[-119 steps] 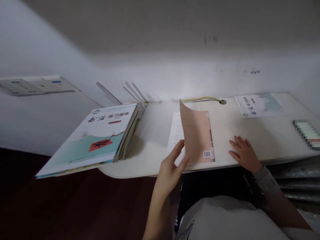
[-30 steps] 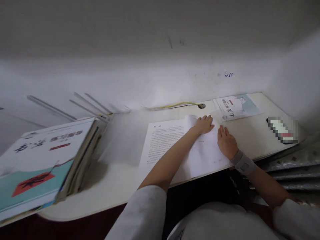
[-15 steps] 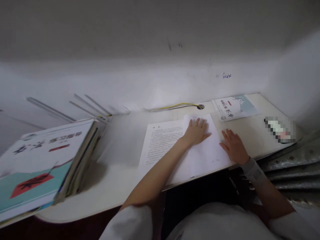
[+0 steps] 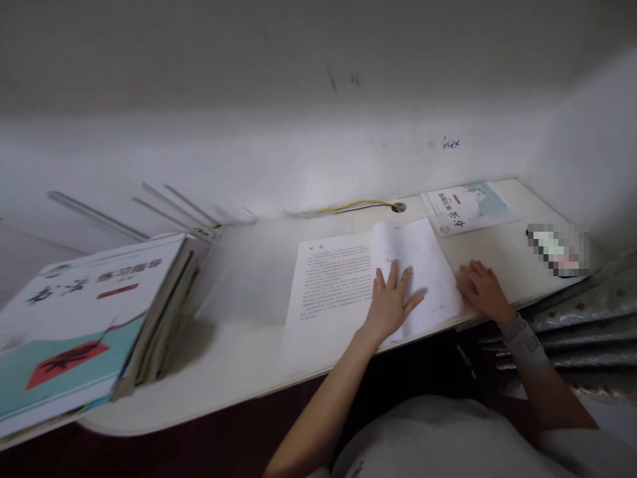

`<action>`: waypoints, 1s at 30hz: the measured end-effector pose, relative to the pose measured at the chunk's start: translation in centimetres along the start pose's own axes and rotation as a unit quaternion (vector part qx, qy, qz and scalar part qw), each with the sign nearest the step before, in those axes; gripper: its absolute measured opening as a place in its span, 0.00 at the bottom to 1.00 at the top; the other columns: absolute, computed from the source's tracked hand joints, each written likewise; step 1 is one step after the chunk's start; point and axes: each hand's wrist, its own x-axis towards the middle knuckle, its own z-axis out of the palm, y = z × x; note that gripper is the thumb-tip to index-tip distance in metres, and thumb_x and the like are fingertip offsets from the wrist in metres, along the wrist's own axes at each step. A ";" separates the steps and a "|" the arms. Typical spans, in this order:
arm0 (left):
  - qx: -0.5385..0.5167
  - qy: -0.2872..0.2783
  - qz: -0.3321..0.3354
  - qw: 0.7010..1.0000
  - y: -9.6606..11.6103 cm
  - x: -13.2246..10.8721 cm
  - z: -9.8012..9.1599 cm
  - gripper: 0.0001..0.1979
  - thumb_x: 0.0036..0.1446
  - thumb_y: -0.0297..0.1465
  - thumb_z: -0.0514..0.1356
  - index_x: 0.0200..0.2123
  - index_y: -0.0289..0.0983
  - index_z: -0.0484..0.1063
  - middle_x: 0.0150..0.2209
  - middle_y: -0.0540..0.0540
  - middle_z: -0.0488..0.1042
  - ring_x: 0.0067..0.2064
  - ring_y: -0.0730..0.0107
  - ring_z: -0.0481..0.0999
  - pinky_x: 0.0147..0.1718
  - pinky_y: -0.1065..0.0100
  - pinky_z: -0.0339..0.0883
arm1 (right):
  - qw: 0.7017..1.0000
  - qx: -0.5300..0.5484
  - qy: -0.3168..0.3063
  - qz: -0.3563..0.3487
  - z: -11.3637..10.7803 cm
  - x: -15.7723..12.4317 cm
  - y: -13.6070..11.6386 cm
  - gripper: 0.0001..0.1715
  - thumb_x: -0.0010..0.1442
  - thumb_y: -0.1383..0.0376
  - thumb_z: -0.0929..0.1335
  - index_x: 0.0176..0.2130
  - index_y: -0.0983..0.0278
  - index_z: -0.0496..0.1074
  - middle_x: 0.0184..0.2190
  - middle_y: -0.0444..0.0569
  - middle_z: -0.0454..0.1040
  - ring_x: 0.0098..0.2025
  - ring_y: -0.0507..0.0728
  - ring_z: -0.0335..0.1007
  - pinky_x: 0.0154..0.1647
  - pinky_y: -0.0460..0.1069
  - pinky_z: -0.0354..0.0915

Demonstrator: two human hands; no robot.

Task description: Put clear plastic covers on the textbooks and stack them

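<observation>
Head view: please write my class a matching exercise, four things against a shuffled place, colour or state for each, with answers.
1. open book    A. grey, being worn
2. book stack    B. left hand over it, pages showing
3. cable    C. near the left end of the desk
4. wristband    D. thin and yellow

Pairs: 1-B, 2-C, 3-D, 4-A

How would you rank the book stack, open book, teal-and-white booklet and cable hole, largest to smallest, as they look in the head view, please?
1. Book stack, cut off at left and seemingly nearest the camera
2. Open book, partly under the left hand
3. Teal-and-white booklet
4. Cable hole
</observation>
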 end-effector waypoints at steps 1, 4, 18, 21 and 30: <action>0.007 0.006 -0.012 1.000 0.1 0.2 0.1 0.37 0.60 0.52 0.47 0.65 0.37 0.51 0.69 0.35 0.40 0.67 0.33 0.40 0.59 0.40 0.50 | 1.000 0.008 -0.006 0.000 -0.1 0.0 0.2 0.29 0.63 0.53 0.61 0.57 0.66 0.66 0.60 0.64 0.62 0.63 0.66 0.55 0.58 0.65 0.54; 0.029 0.019 -0.050 0.998 0.2 0.7 0.3 0.35 0.61 0.49 0.49 0.65 0.33 0.53 0.69 0.34 0.40 0.66 0.32 0.39 0.60 0.40 0.47 | 0.998 0.054 -0.017 0.009 -0.5 0.2 0.7 0.30 0.62 0.52 0.61 0.58 0.64 0.64 0.61 0.62 0.61 0.63 0.65 0.55 0.59 0.64 0.54; -0.093 0.011 0.012 0.996 -2.2 -3.1 -1.5 0.38 0.62 0.47 0.48 0.68 0.37 0.34 0.68 0.35 0.42 0.68 0.57 0.42 0.62 0.53 0.49 | 0.972 0.223 -0.058 0.055 -1.9 3.0 2.6 0.32 0.58 0.61 0.64 0.60 0.64 0.61 0.44 0.54 0.75 0.33 0.55 0.73 0.41 0.55 0.70; -0.048 -0.030 0.048 0.997 -2.7 -5.3 -1.7 0.38 0.62 0.49 0.48 0.68 0.37 0.40 0.67 0.35 0.45 0.68 0.54 0.42 0.62 0.48 0.45 | 0.993 0.116 0.015 0.026 -2.4 2.7 1.2 0.34 0.60 0.58 0.63 0.62 0.67 0.57 0.56 0.62 0.66 0.51 0.63 0.69 0.52 0.59 0.65; 0.031 0.035 -0.096 0.994 -5.4 -5.4 -2.5 0.31 0.64 0.45 0.43 0.67 0.39 0.46 0.67 0.38 0.50 0.68 0.51 0.44 0.62 0.43 0.43 | 0.978 -0.022 -0.063 -0.197 -1.4 0.4 -6.6 0.31 0.65 0.52 0.58 0.61 0.66 0.59 0.63 0.57 0.59 0.65 0.65 0.51 0.61 0.66 0.49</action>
